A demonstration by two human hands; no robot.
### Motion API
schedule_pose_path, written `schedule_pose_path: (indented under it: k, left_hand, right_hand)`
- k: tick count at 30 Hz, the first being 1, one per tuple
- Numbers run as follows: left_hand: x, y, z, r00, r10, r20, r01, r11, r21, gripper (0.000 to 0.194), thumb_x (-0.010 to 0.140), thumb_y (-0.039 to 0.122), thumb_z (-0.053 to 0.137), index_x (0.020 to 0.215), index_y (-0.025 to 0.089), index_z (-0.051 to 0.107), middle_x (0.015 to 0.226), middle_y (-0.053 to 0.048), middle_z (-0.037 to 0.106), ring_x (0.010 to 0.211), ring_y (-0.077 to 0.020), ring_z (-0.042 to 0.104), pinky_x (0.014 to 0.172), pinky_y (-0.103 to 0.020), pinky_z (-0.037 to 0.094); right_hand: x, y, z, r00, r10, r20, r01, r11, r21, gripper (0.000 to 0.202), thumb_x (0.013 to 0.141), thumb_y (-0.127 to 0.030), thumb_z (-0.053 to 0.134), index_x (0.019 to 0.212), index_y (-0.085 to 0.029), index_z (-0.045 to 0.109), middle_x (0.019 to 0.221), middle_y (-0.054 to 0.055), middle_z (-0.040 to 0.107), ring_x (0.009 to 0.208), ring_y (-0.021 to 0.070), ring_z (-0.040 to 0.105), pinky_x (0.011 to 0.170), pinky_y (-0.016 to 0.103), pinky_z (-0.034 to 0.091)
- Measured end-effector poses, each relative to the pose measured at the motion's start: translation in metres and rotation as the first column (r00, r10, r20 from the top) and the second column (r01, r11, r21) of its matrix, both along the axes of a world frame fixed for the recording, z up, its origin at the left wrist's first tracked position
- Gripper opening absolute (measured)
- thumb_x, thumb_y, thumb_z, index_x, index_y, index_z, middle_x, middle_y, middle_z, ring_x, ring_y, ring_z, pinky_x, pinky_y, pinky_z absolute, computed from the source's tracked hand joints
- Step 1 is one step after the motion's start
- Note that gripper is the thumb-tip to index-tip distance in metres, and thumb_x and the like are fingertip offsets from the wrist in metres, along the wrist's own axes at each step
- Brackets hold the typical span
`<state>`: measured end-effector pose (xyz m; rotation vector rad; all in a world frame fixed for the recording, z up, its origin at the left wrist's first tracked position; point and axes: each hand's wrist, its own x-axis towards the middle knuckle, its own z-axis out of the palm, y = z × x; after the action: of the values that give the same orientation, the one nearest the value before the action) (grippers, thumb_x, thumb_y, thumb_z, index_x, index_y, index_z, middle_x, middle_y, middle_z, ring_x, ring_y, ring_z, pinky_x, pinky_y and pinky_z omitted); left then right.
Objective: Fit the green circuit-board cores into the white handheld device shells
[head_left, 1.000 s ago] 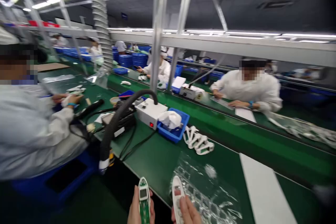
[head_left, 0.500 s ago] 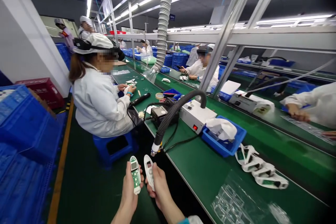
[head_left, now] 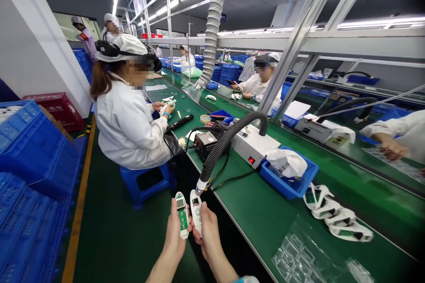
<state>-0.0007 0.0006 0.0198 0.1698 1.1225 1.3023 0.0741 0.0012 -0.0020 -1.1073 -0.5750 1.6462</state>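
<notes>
My left hand (head_left: pixel 175 230) is closed round an oval white housing half with a green circuit board (head_left: pixel 182 216) and a small square screen facing up. In my right hand (head_left: pixel 209 230) is a white oval cover (head_left: pixel 196 212) with a window and round button openings. The two pieces stand side by side, a narrow gap between them. Just above the cover sits the nozzle (head_left: pixel 200 186) of a black flexible hose (head_left: pixel 229 139); from here I cannot tell whether they touch.
The hose runs from a white box (head_left: pixel 254 143) on the green bench. A blue bin (head_left: pixel 290 181) holds white pieces. Several opened housings (head_left: pixel 338 214) lie in a row near a clear plastic bag (head_left: pixel 295 252). A co-worker (head_left: pixel 128 110) sits on a blue stool (head_left: pixel 142 183) at left.
Both hands have moved slightly right and up, bringing the white cover close under the hose nozzle. The view has shifted a little. Each hand keeps its piece.
</notes>
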Motion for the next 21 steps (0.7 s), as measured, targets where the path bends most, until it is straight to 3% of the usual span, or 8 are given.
schedule_pose_path:
  k: [3,6,16,21]
  left_hand:
    - [-0.017,0.003,0.003,0.998,0.054,-0.040,-0.054,0.999,0.005,0.054,0.078,0.068,0.051,0.070,0.015,0.058,0.041,0.003,0.049,0.034,-0.0086,0.041,0.037,-0.019,0.033]
    - [-0.020,0.004,0.003,0.996,0.059,-0.061,-0.059,0.998,0.010,0.055,0.078,0.069,0.050,0.072,0.015,0.058,0.041,0.003,0.049,0.034,-0.0095,0.042,0.037,-0.020,0.033]
    - [0.005,0.012,-0.007,0.978,-0.141,-0.154,0.147,0.989,0.033,0.054,0.073,0.068,0.058,0.060,0.016,0.055,0.043,0.003,0.048,0.038,-0.0087,0.041,0.038,-0.019,0.030]
    - [0.007,-0.011,-0.004,0.979,-0.135,-0.155,0.131,0.991,-0.032,0.056,0.073,0.071,0.055,0.069,0.015,0.058,0.051,0.003,0.050,0.042,-0.0095,0.044,0.041,-0.021,0.035]
  right_hand:
    - [-0.020,0.008,0.003,0.999,0.036,-0.015,-0.036,0.999,-0.002,0.065,0.070,-0.080,0.050,0.066,-0.015,0.054,0.039,0.000,0.055,0.024,0.0025,0.030,0.025,0.013,0.010]
    - [-0.025,0.010,0.001,0.999,0.033,-0.017,-0.033,0.999,0.001,0.066,0.070,-0.081,0.048,0.067,-0.016,0.053,0.039,0.000,0.055,0.024,0.0026,0.029,0.025,0.013,0.009]
    - [0.014,0.005,-0.004,0.999,-0.023,0.037,0.022,0.999,0.037,0.064,0.071,-0.075,0.056,0.071,-0.011,0.061,0.042,0.002,0.058,0.022,0.0028,0.033,0.024,0.013,0.010]
    - [0.028,-0.028,0.016,0.984,-0.014,-0.177,0.002,0.998,-0.067,0.061,0.070,-0.070,0.062,0.065,-0.010,0.061,0.050,0.003,0.059,0.025,0.0024,0.036,0.024,0.014,0.016]
